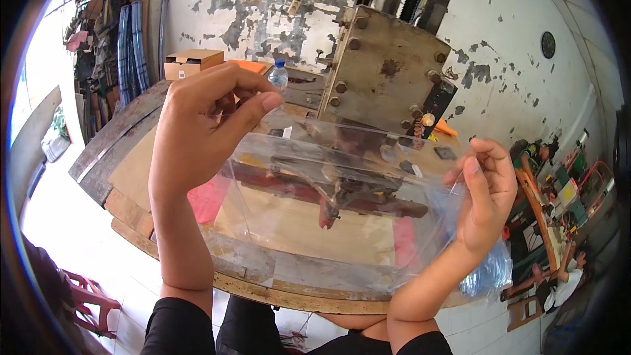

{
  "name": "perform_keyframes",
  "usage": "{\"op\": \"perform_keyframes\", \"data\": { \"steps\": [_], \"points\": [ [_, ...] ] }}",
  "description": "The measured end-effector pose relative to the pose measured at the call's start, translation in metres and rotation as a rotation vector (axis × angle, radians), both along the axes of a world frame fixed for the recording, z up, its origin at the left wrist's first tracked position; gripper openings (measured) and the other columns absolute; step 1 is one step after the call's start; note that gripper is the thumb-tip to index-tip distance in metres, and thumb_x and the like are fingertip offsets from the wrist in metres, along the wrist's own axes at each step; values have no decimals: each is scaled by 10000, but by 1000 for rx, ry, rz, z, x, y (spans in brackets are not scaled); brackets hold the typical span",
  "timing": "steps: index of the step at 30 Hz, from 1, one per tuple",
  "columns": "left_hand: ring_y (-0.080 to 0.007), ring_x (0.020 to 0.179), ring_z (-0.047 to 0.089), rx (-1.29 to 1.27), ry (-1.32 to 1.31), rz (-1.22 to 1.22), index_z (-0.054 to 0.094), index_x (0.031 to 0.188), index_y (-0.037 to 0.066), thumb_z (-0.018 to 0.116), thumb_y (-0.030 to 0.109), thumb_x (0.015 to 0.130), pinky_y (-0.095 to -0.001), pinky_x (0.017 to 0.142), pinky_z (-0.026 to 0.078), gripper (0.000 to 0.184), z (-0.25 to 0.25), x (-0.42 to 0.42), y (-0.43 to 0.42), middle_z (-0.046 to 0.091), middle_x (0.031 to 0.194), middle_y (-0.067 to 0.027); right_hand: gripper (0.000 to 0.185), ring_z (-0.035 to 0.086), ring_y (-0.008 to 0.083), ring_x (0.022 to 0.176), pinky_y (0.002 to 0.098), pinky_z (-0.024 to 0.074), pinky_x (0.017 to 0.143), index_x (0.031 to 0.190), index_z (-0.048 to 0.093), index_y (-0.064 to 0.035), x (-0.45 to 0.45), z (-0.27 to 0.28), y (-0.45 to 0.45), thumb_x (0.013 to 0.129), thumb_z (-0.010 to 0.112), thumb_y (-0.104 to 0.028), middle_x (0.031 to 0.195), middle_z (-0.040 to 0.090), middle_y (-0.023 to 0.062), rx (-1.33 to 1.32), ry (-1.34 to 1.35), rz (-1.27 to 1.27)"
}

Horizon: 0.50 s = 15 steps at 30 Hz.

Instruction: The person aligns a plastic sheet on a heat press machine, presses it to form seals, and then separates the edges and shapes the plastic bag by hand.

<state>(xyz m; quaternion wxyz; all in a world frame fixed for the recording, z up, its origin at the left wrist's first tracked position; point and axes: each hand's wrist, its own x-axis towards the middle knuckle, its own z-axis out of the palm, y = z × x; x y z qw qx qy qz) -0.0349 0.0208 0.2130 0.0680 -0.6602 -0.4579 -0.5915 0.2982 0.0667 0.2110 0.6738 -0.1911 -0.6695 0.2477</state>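
Observation:
A clear plastic sheet (309,227) hangs between my two hands, tilted over the worktable (296,288). My left hand (197,115) is closed in a pinch at the sheet's upper left; the exact grip is partly hidden by the fingers. At the upper right, my right hand (485,190) pinches the sheet's edge between thumb and fingers. Through the plastic I see a dark metal frame with a reddish bar (276,183). Pink pieces (209,198) show at the left and right of the board beneath.
A large bolted metal press (388,59) stands behind the table. A bottle with a blue cap (279,75) and a cardboard box (194,62) are at the back left. Bluish clear plastic (488,269) lies at the right edge. Other people (536,158) are at the far right.

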Motion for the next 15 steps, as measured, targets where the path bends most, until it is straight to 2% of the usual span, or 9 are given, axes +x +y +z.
{"op": "perform_keyframes", "data": {
  "steps": [7,9,13,15],
  "points": [
    [-75,685,574,38,40,21,777,965,35,781,97,909,-254,617,401,84,2,5,-4,704,793,0,255,674,151,732,288,554,698,1190,656,41,5,3,0,953,716,-34,872,690,70,-5,-14,15],
    [-92,703,594,-4,31,2,777,966,29,824,143,860,-268,632,415,163,3,2,-7,706,801,-11,250,677,152,737,286,554,701,1188,657,42,7,3,3,955,714,-28,883,691,73,2,-10,21],
    [-93,670,621,87,163,-51,775,981,5,876,126,824,-246,623,462,222,7,2,-9,725,792,-29,222,680,147,744,283,552,698,1175,666,47,6,2,3,960,701,0,921,692,78,-8,5,30],
    [-121,709,655,99,158,-58,773,982,8,897,111,777,-262,674,497,261,7,-2,-6,739,841,-45,213,681,145,747,282,555,700,1166,671,49,5,2,5,960,702,5,931,690,79,1,18,19]
  ]
}}
